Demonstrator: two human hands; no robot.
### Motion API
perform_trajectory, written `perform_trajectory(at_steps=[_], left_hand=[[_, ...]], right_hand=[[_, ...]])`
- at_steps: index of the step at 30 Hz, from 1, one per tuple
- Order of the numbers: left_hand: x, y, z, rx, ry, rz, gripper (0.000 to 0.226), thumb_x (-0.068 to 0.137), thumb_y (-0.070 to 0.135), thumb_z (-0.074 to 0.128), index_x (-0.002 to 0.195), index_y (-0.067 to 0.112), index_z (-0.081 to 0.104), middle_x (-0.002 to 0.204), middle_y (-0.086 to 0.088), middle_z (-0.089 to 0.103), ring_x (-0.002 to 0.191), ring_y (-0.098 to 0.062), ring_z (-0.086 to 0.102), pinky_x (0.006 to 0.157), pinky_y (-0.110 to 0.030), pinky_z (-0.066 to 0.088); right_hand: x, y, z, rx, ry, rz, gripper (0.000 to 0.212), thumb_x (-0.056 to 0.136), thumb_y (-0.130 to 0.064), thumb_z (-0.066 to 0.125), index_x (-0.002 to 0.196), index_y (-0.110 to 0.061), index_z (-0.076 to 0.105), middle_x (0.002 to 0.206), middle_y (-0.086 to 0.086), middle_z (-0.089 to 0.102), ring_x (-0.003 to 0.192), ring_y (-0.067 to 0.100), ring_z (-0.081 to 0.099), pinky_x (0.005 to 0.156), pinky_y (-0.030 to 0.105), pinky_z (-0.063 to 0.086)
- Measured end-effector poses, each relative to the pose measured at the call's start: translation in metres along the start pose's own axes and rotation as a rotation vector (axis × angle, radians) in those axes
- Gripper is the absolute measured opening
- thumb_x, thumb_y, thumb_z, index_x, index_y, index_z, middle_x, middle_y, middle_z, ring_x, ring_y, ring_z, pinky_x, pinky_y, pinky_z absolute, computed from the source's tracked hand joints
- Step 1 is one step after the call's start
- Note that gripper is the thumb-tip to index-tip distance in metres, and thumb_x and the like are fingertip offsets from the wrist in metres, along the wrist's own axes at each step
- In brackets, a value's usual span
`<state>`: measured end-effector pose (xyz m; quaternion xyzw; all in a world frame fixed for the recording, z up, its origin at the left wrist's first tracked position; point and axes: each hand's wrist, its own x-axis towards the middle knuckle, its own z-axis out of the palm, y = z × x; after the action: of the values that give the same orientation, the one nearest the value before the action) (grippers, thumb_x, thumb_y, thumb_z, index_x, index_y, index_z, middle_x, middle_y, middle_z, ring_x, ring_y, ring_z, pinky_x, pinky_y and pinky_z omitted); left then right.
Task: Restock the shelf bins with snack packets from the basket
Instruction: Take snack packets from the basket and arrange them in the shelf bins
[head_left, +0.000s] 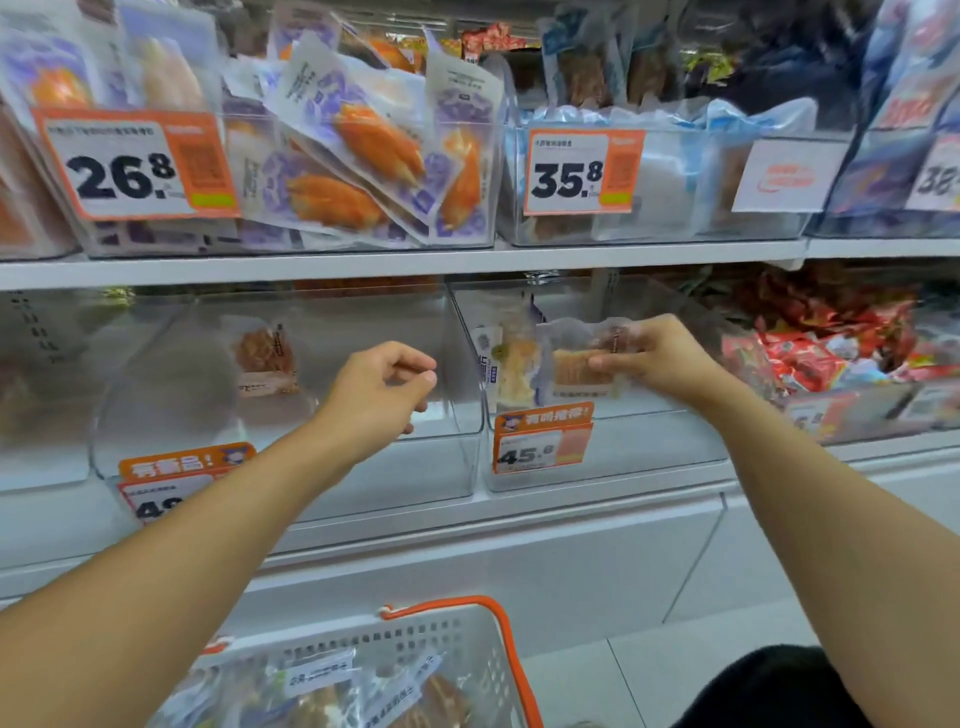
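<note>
My right hand (660, 358) pinches a clear snack packet (582, 364) with brown contents, held over the clear shelf bin (649, 452) marked 45.8. One pale packet (511, 371) stands inside that bin. My left hand (384, 389) hovers with loosely curled fingers and holds nothing, in front of the neighbouring clear bin (291, 467), which has one brown packet (265, 358) at its back. The white basket (457, 639) with orange handles sits below, with several packets inside.
The upper shelf carries full bins with price tags 26.8 (130, 166) and 35.8 (576, 171). A bin of red packets (831, 353) stands to the right on the lower shelf. A white cabinet front (519, 561) runs under the shelves.
</note>
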<state>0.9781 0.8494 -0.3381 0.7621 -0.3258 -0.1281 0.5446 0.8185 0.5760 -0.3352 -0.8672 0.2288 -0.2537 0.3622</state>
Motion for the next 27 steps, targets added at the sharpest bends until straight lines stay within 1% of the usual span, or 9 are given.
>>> perform_trajectory(at_steps=[3,9,11,13,16,19,21,25,27], left_hand=[[0.006,-0.008,-0.007,0.057,0.039,-0.037,0.008,0.096,0.012,0.060,0.099,0.016,0.065,0.095,-0.011,0.068,0.072,-0.015,0.066,0.058,-0.029,0.054],[0.014,-0.005,-0.035,0.021,-0.013,-0.036,0.032,0.088,0.011,0.071,0.117,0.017,0.061,0.100,-0.001,0.068,0.077,-0.013,0.066,0.059,-0.026,0.055],[0.011,0.000,-0.040,0.030,-0.078,0.009,0.048,0.081,0.018,0.080,0.123,0.025,0.059,0.107,0.007,0.066,0.088,-0.010,0.068,0.061,-0.025,0.056],[0.006,0.001,-0.043,0.025,-0.081,0.053,0.039,0.082,0.017,0.079,0.117,0.021,0.064,0.106,0.003,0.069,0.080,-0.011,0.070,0.056,-0.023,0.054],[-0.007,-0.011,-0.066,0.024,0.028,0.067,0.017,0.088,0.003,0.070,0.101,0.012,0.070,0.093,-0.006,0.073,0.068,-0.012,0.069,0.053,-0.023,0.054],[-0.030,-0.026,-0.126,0.115,0.123,0.069,0.023,0.085,0.002,0.073,0.098,0.020,0.070,0.090,0.000,0.072,0.074,-0.015,0.067,0.059,-0.025,0.058],[-0.050,-0.037,-0.180,0.218,0.278,0.040,0.035,0.080,0.005,0.078,0.106,0.023,0.064,0.095,0.002,0.066,0.072,-0.015,0.063,0.060,-0.020,0.055],[-0.105,-0.082,-0.291,0.234,0.627,-0.174,0.020,0.084,0.018,0.077,0.094,0.026,0.061,0.088,-0.001,0.065,0.069,-0.019,0.063,0.060,-0.029,0.052],[-0.129,-0.113,-0.329,0.224,0.691,-0.318,0.016,0.083,0.022,0.077,0.084,0.024,0.061,0.084,-0.007,0.069,0.069,-0.024,0.067,0.061,-0.029,0.052]], right_hand=[[0.015,-0.013,0.000,-0.012,-0.033,-0.003,0.012,0.076,-0.011,0.083,0.087,-0.011,0.079,0.082,0.004,0.076,0.072,0.009,0.067,0.078,0.038,0.058],[0.018,-0.095,0.019,0.074,-0.051,-0.375,0.011,0.080,-0.012,0.080,0.088,-0.019,0.076,0.080,-0.011,0.075,0.079,0.002,0.070,0.074,0.020,0.054],[0.014,-0.111,0.041,0.163,-0.082,-0.391,0.015,0.080,-0.010,0.079,0.091,-0.020,0.075,0.083,-0.003,0.076,0.080,0.007,0.071,0.075,0.024,0.057],[0.008,-0.123,0.064,0.267,-0.127,-0.378,0.016,0.080,-0.015,0.078,0.095,-0.010,0.076,0.088,0.009,0.076,0.082,0.014,0.071,0.074,0.033,0.059],[0.003,-0.142,0.107,0.357,-0.264,-0.392,0.020,0.084,-0.013,0.074,0.099,-0.001,0.072,0.091,0.015,0.074,0.085,0.015,0.069,0.074,0.036,0.059],[-0.002,-0.177,0.156,0.205,-0.280,-0.462,0.026,0.086,-0.016,0.076,0.094,0.007,0.069,0.083,0.020,0.070,0.069,0.012,0.065,0.065,0.034,0.058],[-0.008,-0.214,0.194,0.178,-0.296,-0.519,0.019,0.085,-0.020,0.077,0.091,-0.003,0.074,0.079,0.014,0.073,0.067,0.018,0.070,0.064,0.036,0.060],[-0.004,-0.308,0.297,-0.089,-0.348,-0.697,0.025,0.088,-0.030,0.075,0.080,-0.007,0.069,0.069,0.012,0.067,0.065,0.025,0.064,0.062,0.040,0.050],[0.008,-0.346,0.357,-0.250,-0.424,-0.621,0.040,0.089,-0.036,0.072,0.072,-0.003,0.059,0.069,0.014,0.063,0.069,0.031,0.062,0.061,0.039,0.047]])
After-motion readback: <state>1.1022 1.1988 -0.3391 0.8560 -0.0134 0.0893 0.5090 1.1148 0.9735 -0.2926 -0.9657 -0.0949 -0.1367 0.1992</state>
